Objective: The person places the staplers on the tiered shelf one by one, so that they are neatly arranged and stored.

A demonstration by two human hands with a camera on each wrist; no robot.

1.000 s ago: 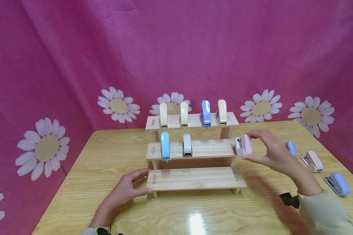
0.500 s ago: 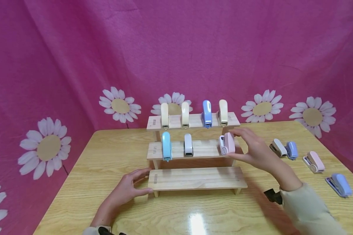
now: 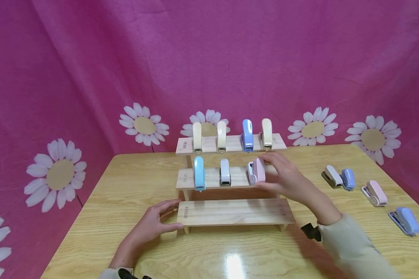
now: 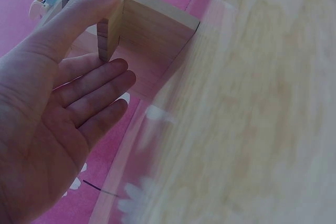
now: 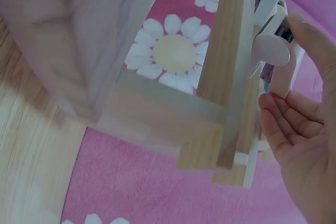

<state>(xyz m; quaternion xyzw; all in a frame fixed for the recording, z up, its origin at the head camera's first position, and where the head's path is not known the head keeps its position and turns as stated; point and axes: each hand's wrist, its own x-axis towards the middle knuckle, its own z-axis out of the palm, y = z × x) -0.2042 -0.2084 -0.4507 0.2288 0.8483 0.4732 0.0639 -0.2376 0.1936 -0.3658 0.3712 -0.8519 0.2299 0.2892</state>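
Head view: my right hand [image 3: 289,180] pinches the pink stapler [image 3: 259,170], now closer to the white stapler [image 3: 225,170], at its three o'clock over the middle shelf [image 3: 239,174], seemingly nearly placed; my left hand [image 3: 153,221] grips the wooden riser [image 3: 234,211] at nine o'clock.

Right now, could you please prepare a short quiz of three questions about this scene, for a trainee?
1. How many staplers stand on the top shelf?
2. True or false: the left hand grips a stapler.
3. What colour is the stapler in the right hand? A) cream B) pink C) light blue

Key: 1. Four. 2. False; it is at the end of the bottom shelf. 3. B, the pink stapler.
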